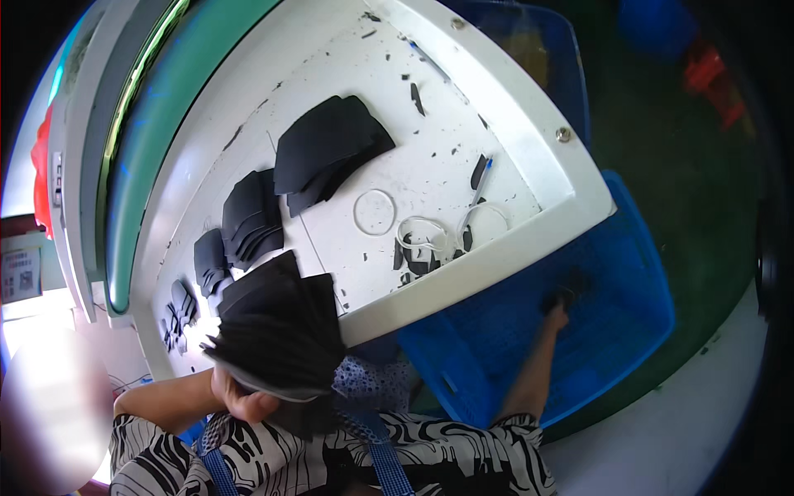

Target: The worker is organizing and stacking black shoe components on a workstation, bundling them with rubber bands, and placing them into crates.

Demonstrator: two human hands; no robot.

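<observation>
Holding black sheets point(277, 326), left hand point(242, 402) sits lower left; right hand point(559, 316) is in the lower-right bin point(620, 355), grip too dark to tell.

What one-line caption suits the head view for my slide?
Left hand gripping fanned black pieces, right hand down in a blue crate, beside a white rimmed table.

A blue-tipped pen point(483, 180) lies centre-right — a blurred red object point(708, 76) upper right, a poster point(21, 274) far left.
</observation>
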